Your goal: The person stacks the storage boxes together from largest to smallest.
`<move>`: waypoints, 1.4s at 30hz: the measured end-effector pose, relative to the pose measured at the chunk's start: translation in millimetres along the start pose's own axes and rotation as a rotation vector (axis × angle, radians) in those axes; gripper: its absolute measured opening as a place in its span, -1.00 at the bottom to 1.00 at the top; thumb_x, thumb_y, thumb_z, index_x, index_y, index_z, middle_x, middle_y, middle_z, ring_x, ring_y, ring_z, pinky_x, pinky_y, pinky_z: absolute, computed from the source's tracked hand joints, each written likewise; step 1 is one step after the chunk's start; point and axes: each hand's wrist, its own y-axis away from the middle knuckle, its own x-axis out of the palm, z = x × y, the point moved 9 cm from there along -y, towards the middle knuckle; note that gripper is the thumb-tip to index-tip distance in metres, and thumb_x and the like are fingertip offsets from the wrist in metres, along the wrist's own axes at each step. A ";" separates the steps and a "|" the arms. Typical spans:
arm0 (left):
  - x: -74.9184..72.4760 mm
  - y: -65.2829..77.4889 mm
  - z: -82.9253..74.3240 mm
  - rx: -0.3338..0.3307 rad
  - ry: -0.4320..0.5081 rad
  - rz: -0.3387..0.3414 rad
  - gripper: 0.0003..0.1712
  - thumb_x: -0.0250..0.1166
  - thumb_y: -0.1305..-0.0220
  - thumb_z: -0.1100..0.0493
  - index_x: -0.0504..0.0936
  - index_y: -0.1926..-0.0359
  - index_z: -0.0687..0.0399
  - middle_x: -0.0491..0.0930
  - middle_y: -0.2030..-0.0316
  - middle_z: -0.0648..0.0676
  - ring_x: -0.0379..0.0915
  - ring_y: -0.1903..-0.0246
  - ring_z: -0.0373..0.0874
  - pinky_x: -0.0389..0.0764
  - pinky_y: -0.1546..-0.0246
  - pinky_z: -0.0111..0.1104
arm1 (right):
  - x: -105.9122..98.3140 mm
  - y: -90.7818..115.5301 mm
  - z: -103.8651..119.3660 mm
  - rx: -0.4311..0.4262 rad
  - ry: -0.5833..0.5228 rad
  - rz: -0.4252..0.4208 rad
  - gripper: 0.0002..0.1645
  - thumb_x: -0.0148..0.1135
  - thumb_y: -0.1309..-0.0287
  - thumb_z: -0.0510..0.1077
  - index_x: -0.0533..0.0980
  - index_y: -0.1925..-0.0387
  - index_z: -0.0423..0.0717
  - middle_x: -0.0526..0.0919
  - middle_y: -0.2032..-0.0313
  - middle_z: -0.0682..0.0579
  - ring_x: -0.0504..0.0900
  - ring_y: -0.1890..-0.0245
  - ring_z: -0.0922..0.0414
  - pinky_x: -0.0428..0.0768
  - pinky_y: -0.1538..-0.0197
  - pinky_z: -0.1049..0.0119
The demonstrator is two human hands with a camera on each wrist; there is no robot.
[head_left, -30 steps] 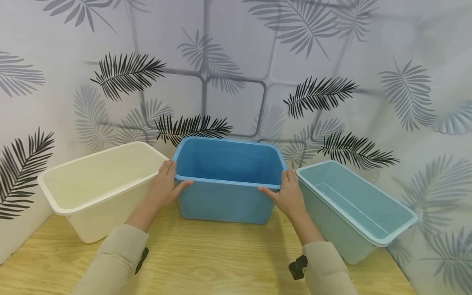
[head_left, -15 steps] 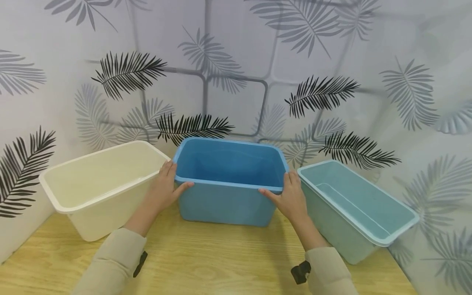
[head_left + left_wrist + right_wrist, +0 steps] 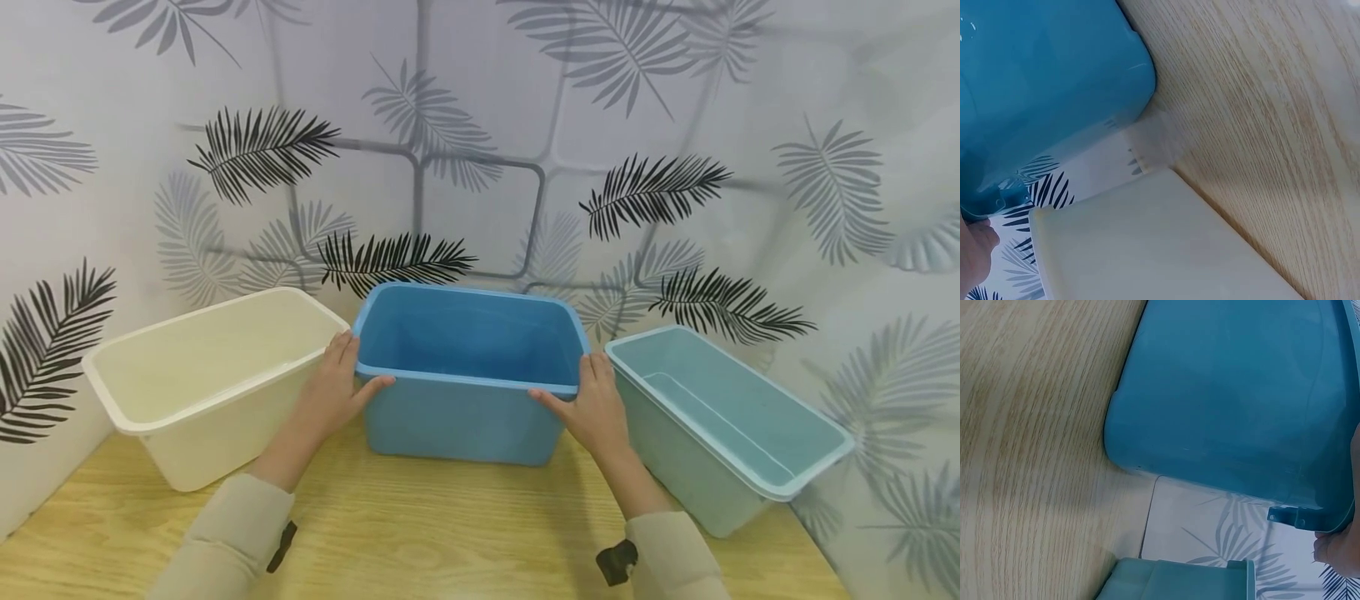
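A blue plastic bin [image 3: 465,421] stands on the table between two other bins, its open top facing up. My left hand [image 3: 330,392] grips the rim at its left front corner, thumb along the front and fingers over the side. At the right front corner my right hand [image 3: 592,404] holds the rim in the same manner. In the left wrist view the bin's wall [image 3: 1054,69] fills the upper left, and only part of the hand [image 3: 974,253] shows. The right wrist view has the bin's wall [image 3: 1229,394] large, with part of the right hand [image 3: 1341,547] at the edge.
A cream bin [image 3: 217,433] stands close by on the left, angled inward. On the right is a pale teal bin [image 3: 690,467], turned the other way. Behind the wooden table [image 3: 442,525] hangs a leaf-patterned wall covering [image 3: 480,108].
The blue bin has shifted slightly toward me, more at its right end. Both hands have kept their hold on its rim. The cream and teal bins look the same.
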 end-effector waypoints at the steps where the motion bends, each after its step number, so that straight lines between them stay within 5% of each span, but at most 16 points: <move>1: -0.3 0.9 -0.3 0.001 -0.001 -0.001 0.08 0.03 -0.18 -0.38 0.16 -0.24 0.60 0.16 -0.26 0.50 0.00 -0.33 0.32 0.16 -0.30 0.03 | -0.4 0.7 0.4 -0.001 0.001 -0.001 0.19 0.26 0.09 0.36 0.15 -0.26 -0.49 0.13 -0.32 -0.36 0.11 -0.35 -0.22 0.46 -0.09 -0.13; 42: -8.7 23.2 -12.5 0.001 -0.018 -0.023 0.01 0.14 -0.18 -0.28 0.18 -0.24 0.59 0.20 -0.26 0.49 0.01 -0.33 0.32 0.25 -0.24 0.04 | -11.6 22.3 3.3 -0.013 0.001 -0.057 0.17 0.29 0.13 0.35 0.20 -0.24 -0.48 0.19 -0.30 -0.37 0.08 -0.36 -0.25 0.44 -0.08 -0.19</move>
